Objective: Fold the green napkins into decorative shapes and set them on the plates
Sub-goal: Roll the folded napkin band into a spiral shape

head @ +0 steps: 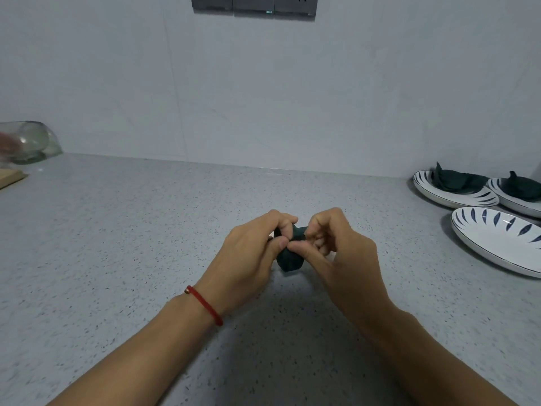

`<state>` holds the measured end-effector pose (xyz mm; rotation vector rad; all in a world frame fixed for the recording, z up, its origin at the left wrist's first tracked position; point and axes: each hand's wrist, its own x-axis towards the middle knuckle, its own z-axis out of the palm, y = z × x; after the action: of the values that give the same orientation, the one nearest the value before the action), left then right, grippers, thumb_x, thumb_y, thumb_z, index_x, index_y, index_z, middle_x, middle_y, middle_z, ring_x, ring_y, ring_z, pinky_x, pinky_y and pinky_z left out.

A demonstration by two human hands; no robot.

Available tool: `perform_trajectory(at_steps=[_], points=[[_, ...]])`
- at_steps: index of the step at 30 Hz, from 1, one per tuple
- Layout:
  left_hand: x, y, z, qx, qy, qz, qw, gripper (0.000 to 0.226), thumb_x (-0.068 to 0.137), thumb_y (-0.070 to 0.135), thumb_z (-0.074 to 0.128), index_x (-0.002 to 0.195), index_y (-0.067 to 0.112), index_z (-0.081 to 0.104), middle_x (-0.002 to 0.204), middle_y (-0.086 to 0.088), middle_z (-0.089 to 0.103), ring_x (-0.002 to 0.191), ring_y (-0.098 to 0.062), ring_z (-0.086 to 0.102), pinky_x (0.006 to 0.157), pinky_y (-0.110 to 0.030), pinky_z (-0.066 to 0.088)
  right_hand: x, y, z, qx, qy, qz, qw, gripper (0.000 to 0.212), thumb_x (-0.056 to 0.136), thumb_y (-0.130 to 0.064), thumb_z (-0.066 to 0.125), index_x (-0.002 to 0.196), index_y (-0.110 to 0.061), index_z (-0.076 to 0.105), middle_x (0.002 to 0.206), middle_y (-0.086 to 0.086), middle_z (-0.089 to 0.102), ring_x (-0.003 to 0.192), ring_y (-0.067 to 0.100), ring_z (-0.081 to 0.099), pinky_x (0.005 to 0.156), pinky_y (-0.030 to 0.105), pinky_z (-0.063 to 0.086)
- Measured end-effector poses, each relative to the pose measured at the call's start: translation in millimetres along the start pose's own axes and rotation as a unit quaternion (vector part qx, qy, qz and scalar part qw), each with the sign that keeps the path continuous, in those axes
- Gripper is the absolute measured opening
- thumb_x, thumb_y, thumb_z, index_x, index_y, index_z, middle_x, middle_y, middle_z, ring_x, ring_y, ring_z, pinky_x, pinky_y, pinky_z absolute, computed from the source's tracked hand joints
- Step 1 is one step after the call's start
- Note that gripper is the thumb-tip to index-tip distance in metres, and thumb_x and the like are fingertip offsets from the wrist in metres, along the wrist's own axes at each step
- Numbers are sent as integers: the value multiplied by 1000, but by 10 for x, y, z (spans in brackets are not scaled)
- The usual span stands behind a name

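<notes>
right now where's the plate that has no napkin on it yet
In the head view the empty plate sits at the right edge of the counter, nearer than the two plates holding folded napkins, right of the hands.

Matt cloth napkin point(289, 259); speckled stone-look counter point(117, 230); glossy plates point(497, 244).

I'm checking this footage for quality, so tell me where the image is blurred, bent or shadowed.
Head view: the glass jar at the left edge is smeared and soft; the countertop's back edge bows, a wide-angle effect; light is even and soft, without glare; a dim shadow lies under the hands, left and right, which are sharp, like the napkin they grip.
</notes>
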<state>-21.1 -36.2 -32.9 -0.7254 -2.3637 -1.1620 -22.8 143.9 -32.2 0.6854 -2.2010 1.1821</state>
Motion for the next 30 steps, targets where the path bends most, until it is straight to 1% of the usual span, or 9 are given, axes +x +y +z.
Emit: perform_trajectory(at_steps=[5,9,11,15,18,20,23,28,30], points=[[5,65,5,-48,13,-26,998,13,101,9,53,95,20,57,108,8,71,116,-1,62,89,-40,57,-5,107,36,-67,48,-105,991,11,84,-20,81,85,-12,73,77,-3,68,70,11,62,64,25,51],[-14,74,33,-43,21,-28,998,10,100,19,48,95,27,52,94,-2,70,96,-32,67,75,-53,56,-2,139,39,-60,65,-111,990,10,87,-25,79,88,-15,79,81,-3,71,74,11,65,63,29,54],[-14,84,40,-28,19,-25,999,10,100,20,46,94,26,51,90,-8,68,96,-36,65,72,-53,55,3,125,40,-37,59,-89,994,14,87,-30,77,88,-16,79,79,-5,72,73,11,66,62,31,54],[-17,118,42,-28,15,-22,999,12,98,13,46,92,21,52,91,-5,66,98,-31,63,71,-51,53,-3,61,37,59,51,2,997,18,79,-35,79,86,-18,75,75,-10,69,69,13,65,62,30,55],[-15,129,56,-53,18,-42,998,13,98,13,48,92,23,54,96,-2,67,101,-27,63,73,-50,56,0,21,29,142,47,75,986,26,74,-35,81,86,-19,65,74,-6,68,66,14,65,63,28,57],[-6,144,62,-79,25,-60,995,13,100,11,51,92,20,56,100,-1,68,104,-18,65,79,-44,58,3,18,29,90,59,33,994,27,78,-38,78,82,-17,61,70,-6,64,63,15,62,58,29,55],[-5,153,59,-108,40,-78,990,12,100,7,55,93,15,58,107,3,70,110,-3,63,83,-21,56,8,50,53,18,62,-46,997,19,84,-28,78,80,-13,66,71,-7,64,63,13,60,57,30,52],[-11,149,72,-109,57,-95,988,12,100,6,57,94,16,61,108,7,71,110,1,62,79,-12,52,33,92,16,-64,28,-108,992,9,89,-25,76,88,-16,77,80,-7,70,74,6,62,66,23,51],[-13,137,82,-102,66,-96,988,12,99,6,57,95,17,61,107,7,71,110,2,63,81,-16,53,35,106,8,-66,21,-112,991,11,90,-26,76,91,-16,79,83,-7,72,76,6,64,67,23,51]])
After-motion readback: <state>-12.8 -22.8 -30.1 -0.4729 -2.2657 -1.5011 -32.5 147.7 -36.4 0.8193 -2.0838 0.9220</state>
